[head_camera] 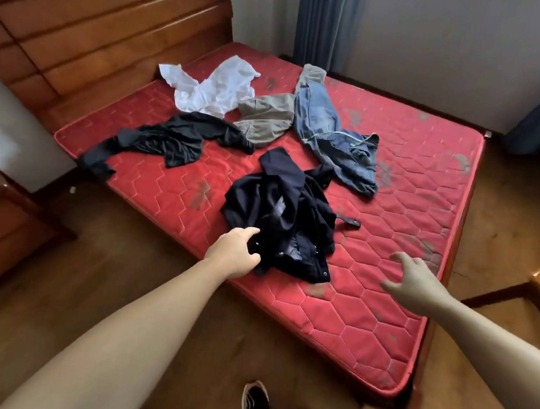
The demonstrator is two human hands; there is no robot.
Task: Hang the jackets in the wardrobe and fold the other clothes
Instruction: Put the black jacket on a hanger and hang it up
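The left hand (pixel 234 252) grips the near edge of the dark jacket (pixel 282 217), fingers curled into the cloth; the right hand (pixel 415 281) hovers over the red mattress (pixel 384 274), fingers spread and holding nothing; the jacket lies crumpled near the mattress's front edge; beyond it lie a black garment (pixel 168 142), white shirt (pixel 214 88), grey garment (pixel 266 118) and jeans (pixel 333 126).

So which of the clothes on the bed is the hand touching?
The dark navy jacket, the pile nearest the bed's front edge. The left hand touches its lower corner. The white, grey, black and blue denim clothes lie farther back, untouched.
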